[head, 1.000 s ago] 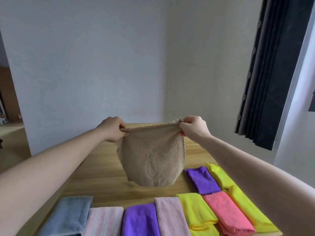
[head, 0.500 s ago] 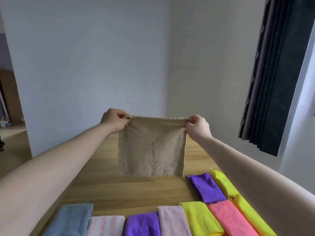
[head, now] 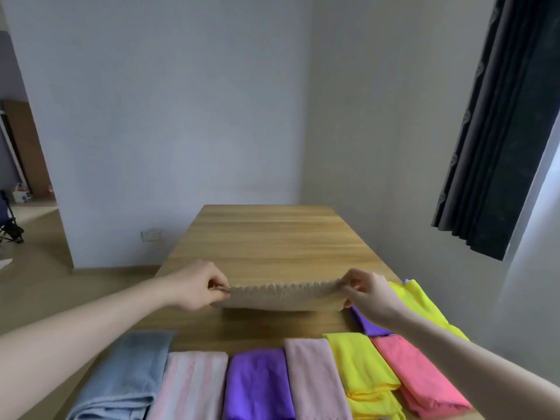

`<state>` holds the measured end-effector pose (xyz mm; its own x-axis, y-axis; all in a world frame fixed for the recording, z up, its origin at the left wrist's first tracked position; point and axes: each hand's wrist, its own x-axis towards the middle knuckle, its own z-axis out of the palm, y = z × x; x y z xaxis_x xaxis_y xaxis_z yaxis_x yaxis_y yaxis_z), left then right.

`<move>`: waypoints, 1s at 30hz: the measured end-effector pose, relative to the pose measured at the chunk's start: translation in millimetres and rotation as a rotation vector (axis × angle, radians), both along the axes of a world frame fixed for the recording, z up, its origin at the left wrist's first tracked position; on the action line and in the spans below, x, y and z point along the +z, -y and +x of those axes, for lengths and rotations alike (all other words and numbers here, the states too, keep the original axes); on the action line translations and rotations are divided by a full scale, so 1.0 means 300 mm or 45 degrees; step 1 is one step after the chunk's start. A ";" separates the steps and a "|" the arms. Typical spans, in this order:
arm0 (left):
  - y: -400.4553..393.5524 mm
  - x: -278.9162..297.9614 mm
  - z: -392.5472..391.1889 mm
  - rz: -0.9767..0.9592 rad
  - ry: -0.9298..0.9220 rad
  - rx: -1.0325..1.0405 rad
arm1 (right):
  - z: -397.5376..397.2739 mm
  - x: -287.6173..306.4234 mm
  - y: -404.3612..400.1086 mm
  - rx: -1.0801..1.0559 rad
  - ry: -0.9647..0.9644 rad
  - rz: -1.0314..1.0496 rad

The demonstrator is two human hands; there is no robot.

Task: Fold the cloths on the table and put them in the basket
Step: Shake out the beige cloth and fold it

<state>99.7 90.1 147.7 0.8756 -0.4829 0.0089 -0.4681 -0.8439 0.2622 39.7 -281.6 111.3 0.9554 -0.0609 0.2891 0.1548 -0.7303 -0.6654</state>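
Observation:
A beige cloth (head: pixel 281 297) stretches low over the wooden table (head: pixel 272 237), seen almost edge-on. My left hand (head: pixel 198 284) pinches its left corner and my right hand (head: pixel 368 294) pinches its right corner. Along the near edge lie folded cloths: light blue (head: pixel 121 377), pale pink striped (head: pixel 191 386), purple (head: pixel 257 386), dusty pink (head: pixel 315 380), yellow (head: pixel 360 368) and coral pink (head: pixel 415 374). A second purple cloth (head: pixel 369 325) and a second yellow cloth (head: pixel 418 301) lie behind my right forearm. No basket is in view.
The far half of the table is bare wood up to the white wall. A dark curtain (head: pixel 500 131) hangs at the right. A doorway (head: pixel 21 177) opens at the left, with floor beside the table's left edge.
Both hands have come down from chest height to just above the table, bringing the beige cloth from hanging upright to lying nearly flat. The camera has tilted down a little.

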 end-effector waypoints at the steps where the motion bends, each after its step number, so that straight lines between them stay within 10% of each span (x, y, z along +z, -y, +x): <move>1: -0.002 -0.029 -0.013 0.058 -0.037 -0.038 | -0.016 -0.028 -0.001 0.028 -0.041 -0.042; 30: 0.045 -0.301 0.344 -0.049 -0.087 0.511 | 0.442 -0.216 -0.071 -0.312 -0.219 -0.357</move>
